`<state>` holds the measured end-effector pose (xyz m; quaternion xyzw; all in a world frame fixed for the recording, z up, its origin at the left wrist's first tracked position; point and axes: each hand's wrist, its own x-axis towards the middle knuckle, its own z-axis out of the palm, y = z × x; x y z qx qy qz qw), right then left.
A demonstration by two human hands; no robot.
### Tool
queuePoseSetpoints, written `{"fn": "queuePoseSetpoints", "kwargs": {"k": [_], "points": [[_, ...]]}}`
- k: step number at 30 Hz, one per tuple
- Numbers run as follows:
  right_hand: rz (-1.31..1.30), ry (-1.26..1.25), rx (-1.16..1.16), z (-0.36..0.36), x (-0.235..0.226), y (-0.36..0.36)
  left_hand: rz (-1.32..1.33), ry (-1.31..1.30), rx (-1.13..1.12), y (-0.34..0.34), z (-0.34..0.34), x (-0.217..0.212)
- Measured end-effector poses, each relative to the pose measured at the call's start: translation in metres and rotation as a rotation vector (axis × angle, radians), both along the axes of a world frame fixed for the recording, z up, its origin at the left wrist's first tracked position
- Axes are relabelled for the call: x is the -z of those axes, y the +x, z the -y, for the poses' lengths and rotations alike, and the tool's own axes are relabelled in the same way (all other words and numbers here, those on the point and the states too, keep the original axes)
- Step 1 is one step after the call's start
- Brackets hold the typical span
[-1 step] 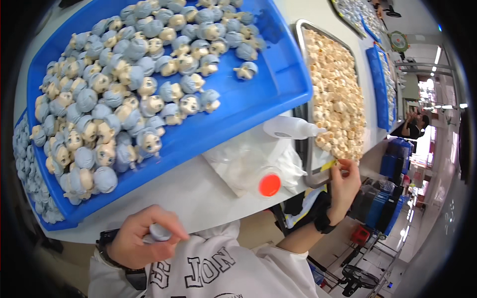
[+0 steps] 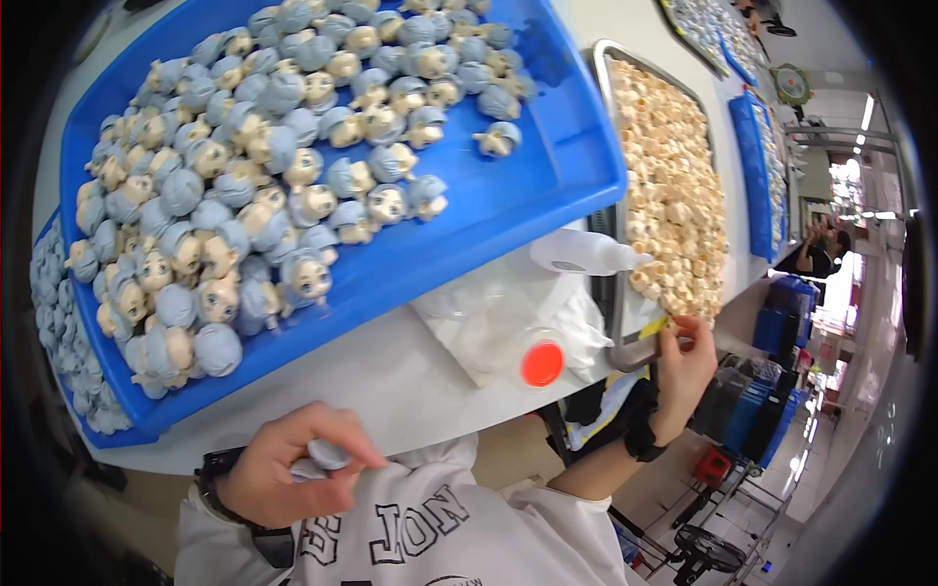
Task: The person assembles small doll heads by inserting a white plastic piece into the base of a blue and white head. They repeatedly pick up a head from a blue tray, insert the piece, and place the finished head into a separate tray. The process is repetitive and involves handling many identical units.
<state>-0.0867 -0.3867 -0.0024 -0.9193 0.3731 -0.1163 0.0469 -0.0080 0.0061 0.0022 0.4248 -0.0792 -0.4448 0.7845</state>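
My left hand [image 2: 305, 467] is closed in front of my body, with a small rounded blue-grey piece [image 2: 328, 455] between thumb and fingers. Much of that piece is hidden. At the near end of a metal tray [image 2: 640, 354], my right hand [image 2: 688, 363] has its thumb and fingertips together beside a yellow strip [image 2: 654, 326]. Whatever those fingers pinch cannot be made out. Small cream-coloured hollow pieces [image 2: 674, 186] fill the tray. A large blue bin [image 2: 469, 254] at the left holds many doll heads [image 2: 217, 349] with blue-grey hair.
Between bin and tray lie a white squeeze bottle [image 2: 586, 254], a clear plastic bag [image 2: 464, 327] and a red round lid [image 2: 542, 364]. Another bin of blue-grey pieces [image 2: 73, 337] stands far left. Beyond the tray is a blue bin [image 2: 754, 181]. A person [image 2: 826, 252] is in the background.
The whole view has shifted slightly, so bin and tray appear a little further right. Both hands keep nearly the same pose; the piece in my left hand shows slightly more.
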Motion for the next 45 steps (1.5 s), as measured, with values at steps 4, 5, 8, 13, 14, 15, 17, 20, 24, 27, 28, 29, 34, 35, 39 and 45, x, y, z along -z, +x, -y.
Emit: {"fn": "queuePoseSetpoints", "kwargs": {"k": [4,5,8,13,14,15,17,20,24,27,28,29,34,35,39,45], "points": [[0.124,0.101,0.051,-0.005,0.002,-0.001,-0.259,-0.094,0.042,0.005,0.000,-0.009],[0.190,0.085,0.044,-0.004,0.001,-0.003,-0.089,-0.145,0.102,0.003,-0.003,-0.002],[0.527,0.352,0.021,-0.022,-0.012,-0.001,-0.037,-0.062,0.016,-0.002,0.002,-0.005],[0.829,0.562,-0.298,-0.097,-0.043,0.005,-0.116,-0.008,0.061,-0.002,-0.005,-0.005],[0.819,0.633,-0.521,-0.114,-0.048,0.007,-0.127,0.002,0.106,0.000,-0.005,-0.005],[0.785,0.883,-0.798,-0.117,-0.046,0.008,-0.138,0.011,0.151,0.003,-0.005,-0.004],[0.560,1.337,-1.137,-0.132,-0.042,0.015,0.042,-0.011,0.219,0.008,-0.006,0.004],[0.386,1.212,-1.279,-0.174,-0.032,0.033,0.114,-0.016,0.232,0.009,-0.006,0.003],[0.390,1.109,-1.094,-0.197,-0.030,0.031,-0.098,0.006,0.179,0.005,-0.005,-0.004],[0.370,0.911,-1.105,-0.200,-0.029,0.033,-0.039,0.032,0.223,0.007,-0.006,-0.006],[0.360,0.843,-1.110,-0.200,-0.029,0.034,-0.004,0.053,0.216,0.007,-0.007,-0.005],[0.386,0.801,-1.095,-0.201,-0.027,0.033,0.031,0.074,0.208,0.007,-0.008,-0.003],[0.445,0.702,-1.042,-0.208,-0.026,0.035,0.072,0.066,0.172,0.005,-0.008,-0.002],[0.434,0.705,-1.049,-0.207,-0.026,0.035,0.091,0.058,0.169,0.004,-0.008,0.000],[0.481,0.758,-1.007,-0.208,-0.022,0.032,0.131,0.064,0.178,0.005,-0.005,-0.003],[0.549,0.669,-1.039,-0.205,-0.012,0.028,0.152,0.012,0.355,0.011,-0.004,-0.002]]}}
